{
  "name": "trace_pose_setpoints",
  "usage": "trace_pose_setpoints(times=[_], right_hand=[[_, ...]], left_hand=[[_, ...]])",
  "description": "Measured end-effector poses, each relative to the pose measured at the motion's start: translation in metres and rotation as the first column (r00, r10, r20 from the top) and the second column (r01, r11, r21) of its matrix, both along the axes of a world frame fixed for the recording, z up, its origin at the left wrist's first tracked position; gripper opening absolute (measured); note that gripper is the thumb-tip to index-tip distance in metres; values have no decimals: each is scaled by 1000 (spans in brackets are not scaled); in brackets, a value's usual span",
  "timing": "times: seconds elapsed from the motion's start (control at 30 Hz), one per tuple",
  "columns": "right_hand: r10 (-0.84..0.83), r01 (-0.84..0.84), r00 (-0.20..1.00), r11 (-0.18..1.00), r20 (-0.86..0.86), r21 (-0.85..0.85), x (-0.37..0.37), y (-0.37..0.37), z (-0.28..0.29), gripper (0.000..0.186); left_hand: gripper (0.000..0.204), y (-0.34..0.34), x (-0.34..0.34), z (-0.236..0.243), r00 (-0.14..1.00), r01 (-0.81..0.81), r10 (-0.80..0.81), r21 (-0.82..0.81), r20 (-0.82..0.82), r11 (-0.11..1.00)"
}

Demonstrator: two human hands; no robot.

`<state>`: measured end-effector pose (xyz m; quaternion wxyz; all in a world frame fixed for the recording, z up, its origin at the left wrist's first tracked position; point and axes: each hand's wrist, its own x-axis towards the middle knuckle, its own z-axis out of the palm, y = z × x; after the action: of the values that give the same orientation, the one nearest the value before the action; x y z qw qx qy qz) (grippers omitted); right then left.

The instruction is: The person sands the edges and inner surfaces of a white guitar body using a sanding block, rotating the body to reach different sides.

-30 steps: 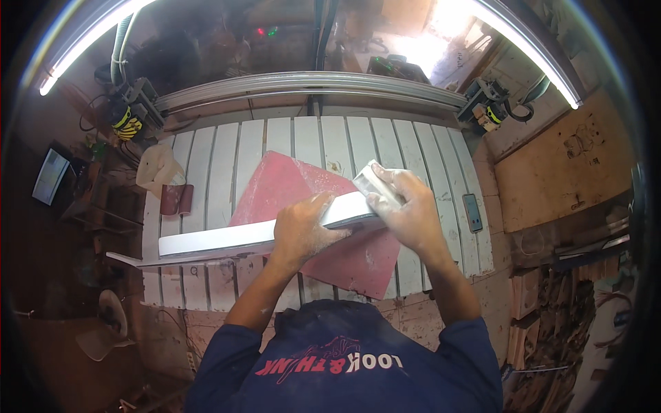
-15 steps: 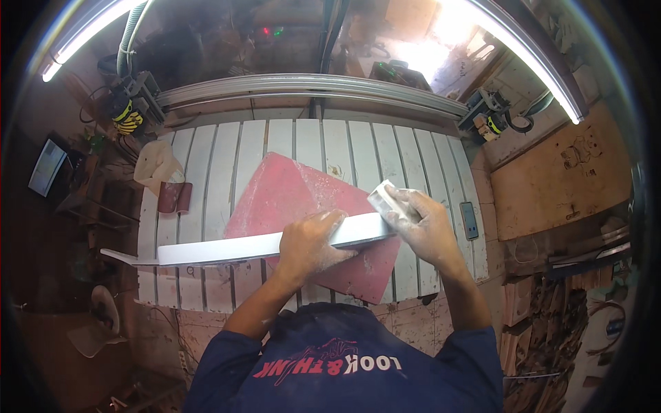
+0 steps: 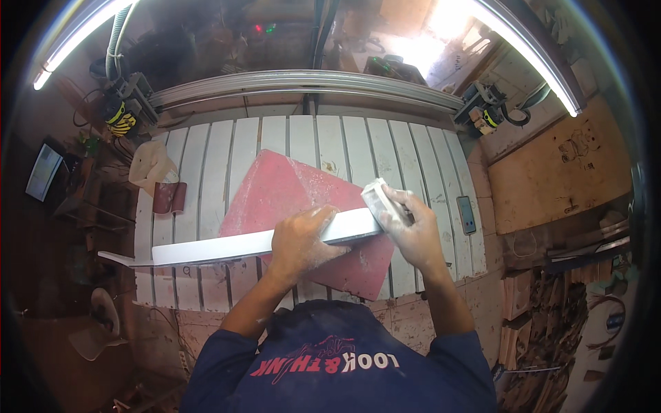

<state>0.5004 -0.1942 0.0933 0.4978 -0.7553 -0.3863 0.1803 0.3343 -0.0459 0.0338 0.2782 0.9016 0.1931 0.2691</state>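
A long white strip-like piece (image 3: 206, 247) with a thin tail at its far left end lies across the red board (image 3: 265, 186). My left hand (image 3: 303, 242) is closed around the strip, thumb on the near side and fingers over the far side. My right hand (image 3: 414, 230), whitened with dust, grips a pale dusty block that looks like a sanding block (image 3: 377, 199). The block is tilted against the strip's right end. Its underside, where it meets the strip, is hidden.
Beneath the red board is a slatted white table (image 3: 344, 144). A beige bag (image 3: 151, 165) and dark red sandpaper rolls (image 3: 169, 197) sit at its left, a phone (image 3: 467, 215) at its right. A metal gantry rail (image 3: 303, 80) spans the far side.
The view has shifted slightly. My right hand has tilted the block a little more upright at the strip's right end. My left hand keeps its grip on the strip.
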Motion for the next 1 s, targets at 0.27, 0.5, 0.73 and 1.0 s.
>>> trace_pose_setpoints(times=[0.27,0.5,0.73,1.0], right_hand=[[-59,67,973,997,-223,31,4,3,-11,45],[-131,133,987,991,-88,19,-14,-6,-10,45],[-11,-16,976,992,216,123,-9,-1,-20,44],[-63,33,984,984,167,174,-11,0,-27,44]], left_hand=[[59,4,1,-4,1000,-28,28,2,5,1000],[61,5,3,0,1000,-24,24,3,-14,1000],[62,6,3,-6,999,-43,43,2,16,999],[60,13,9,-4,998,-50,50,-10,-24,999]])
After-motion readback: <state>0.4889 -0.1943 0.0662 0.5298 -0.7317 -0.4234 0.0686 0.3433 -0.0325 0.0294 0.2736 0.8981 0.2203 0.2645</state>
